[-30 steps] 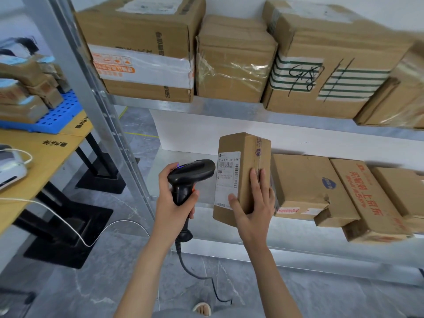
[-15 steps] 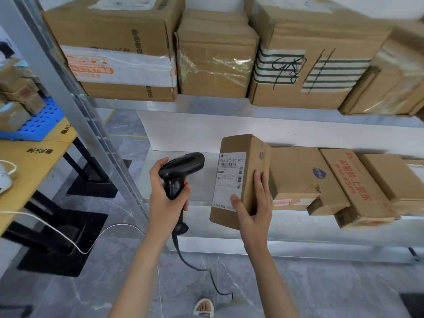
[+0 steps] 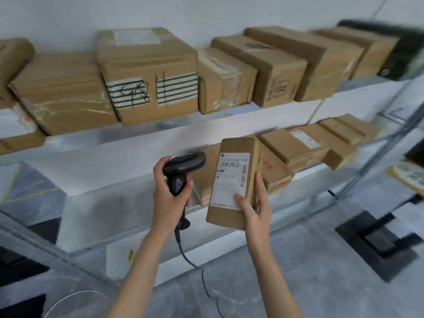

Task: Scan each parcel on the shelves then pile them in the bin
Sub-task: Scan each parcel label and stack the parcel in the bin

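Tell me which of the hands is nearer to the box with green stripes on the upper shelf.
Left. The left hand, gripping the scanner, is below the green-striped box, slightly to its right. The right hand, holding the labelled parcel, is lower and farther right.

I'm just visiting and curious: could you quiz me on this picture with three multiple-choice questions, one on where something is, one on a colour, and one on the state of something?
1. Where is the striped, scribbled box?
A. on the upper shelf
B. on the floor
C. in the person's hand

2. What colour is the scanner?
A. white
B. black
C. yellow

3. What is the state of the labelled parcel?
A. lying flat on the lower shelf
B. held upright in the right hand, label towards the scanner
C. torn open

Answers:
1 A: it sits among other cartons on the upper shelf.
2 B: its head and handle are black, in the left hand.
3 B: the right hand has its thumb on the label and its fingers along the side.
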`<act>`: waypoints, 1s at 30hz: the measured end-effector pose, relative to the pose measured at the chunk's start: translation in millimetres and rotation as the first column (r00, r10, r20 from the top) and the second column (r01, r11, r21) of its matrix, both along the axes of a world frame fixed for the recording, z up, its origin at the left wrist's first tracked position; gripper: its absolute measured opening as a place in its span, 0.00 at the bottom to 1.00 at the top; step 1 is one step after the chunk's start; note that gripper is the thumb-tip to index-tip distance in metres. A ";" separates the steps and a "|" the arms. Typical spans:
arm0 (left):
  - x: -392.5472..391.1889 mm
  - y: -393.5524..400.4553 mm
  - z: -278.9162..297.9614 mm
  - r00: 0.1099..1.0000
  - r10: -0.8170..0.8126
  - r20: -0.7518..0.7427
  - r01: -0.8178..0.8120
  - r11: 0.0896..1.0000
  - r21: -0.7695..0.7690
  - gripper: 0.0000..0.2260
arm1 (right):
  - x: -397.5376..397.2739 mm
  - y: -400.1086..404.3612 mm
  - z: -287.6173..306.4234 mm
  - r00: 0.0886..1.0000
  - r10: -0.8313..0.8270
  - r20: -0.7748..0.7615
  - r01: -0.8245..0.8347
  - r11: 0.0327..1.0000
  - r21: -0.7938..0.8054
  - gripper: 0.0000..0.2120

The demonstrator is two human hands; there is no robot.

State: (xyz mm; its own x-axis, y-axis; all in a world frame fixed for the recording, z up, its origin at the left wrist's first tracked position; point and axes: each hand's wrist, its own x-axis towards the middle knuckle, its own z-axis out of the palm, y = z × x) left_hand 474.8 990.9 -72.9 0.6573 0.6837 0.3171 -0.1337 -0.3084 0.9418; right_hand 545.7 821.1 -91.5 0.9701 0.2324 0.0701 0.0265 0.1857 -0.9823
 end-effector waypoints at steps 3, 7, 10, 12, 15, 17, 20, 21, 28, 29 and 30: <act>35.0 -47.6 3.0 0.995 -0.102 0.016 0.103 0.995 -0.010 0.35 | 13.0 -59.9 7.7 0.993 -0.111 -0.044 0.112 0.994 0.020 0.36; 77.3 -121.2 11.0 0.958 -0.285 0.022 0.285 0.959 -0.005 0.35 | 19.2 -145.7 17.2 0.956 -0.259 -0.141 0.266 0.963 0.036 0.37; 104.4 -179.8 10.3 0.903 -0.429 0.029 0.429 0.903 0.008 0.35 | 16.5 -211.1 20.1 0.916 -0.363 -0.171 0.372 0.928 0.026 0.36; 116.6 -216.1 5.6 0.863 -0.504 0.020 0.503 0.863 0.037 0.34 | 14.8 -251.2 20.0 0.885 -0.426 -0.188 0.438 0.899 0.026 0.36; 128.0 -267.7 -3.6 0.809 -0.587 -0.009 0.587 0.809 0.030 0.34 | 10.4 -307.5 16.9 0.825 -0.531 -0.196 0.547 0.837 0.036 0.32; 134.6 -299.8 -8.2 0.782 -0.622 -0.029 0.623 0.782 0.029 0.31 | 7.3 -339.1 15.2 0.784 -0.589 -0.195 0.606 0.795 0.033 0.30; 149.0 -342.1 -8.8 0.739 -0.671 -0.049 0.673 0.739 0.037 0.31 | 6.2 -375.3 12.5 0.714 -0.667 -0.213 0.687 0.726 0.029 0.28; 155.0 -354.4 -7.5 0.721 -0.691 -0.053 0.693 0.719 0.043 0.31 | 6.8 -385.2 11.0 0.692 -0.688 -0.217 0.710 0.703 0.036 0.27; 229.4 -420.3 13.7 0.620 -0.785 -0.009 0.780 0.615 0.117 0.34 | 36.5 -437.0 0.8 0.618 -0.741 -0.264 0.777 0.627 0.058 0.28; 244.1 -429.7 16.4 0.610 -0.792 -0.006 0.785 0.604 0.137 0.34 | 48.8 -442.8 1.1 0.617 -0.742 -0.262 0.777 0.627 0.057 0.28; 259.0 -439.0 18.1 0.600 -0.800 -0.008 0.791 0.592 0.155 0.34 | 63.5 -448.2 1.5 0.617 -0.743 -0.259 0.778 0.626 0.058 0.27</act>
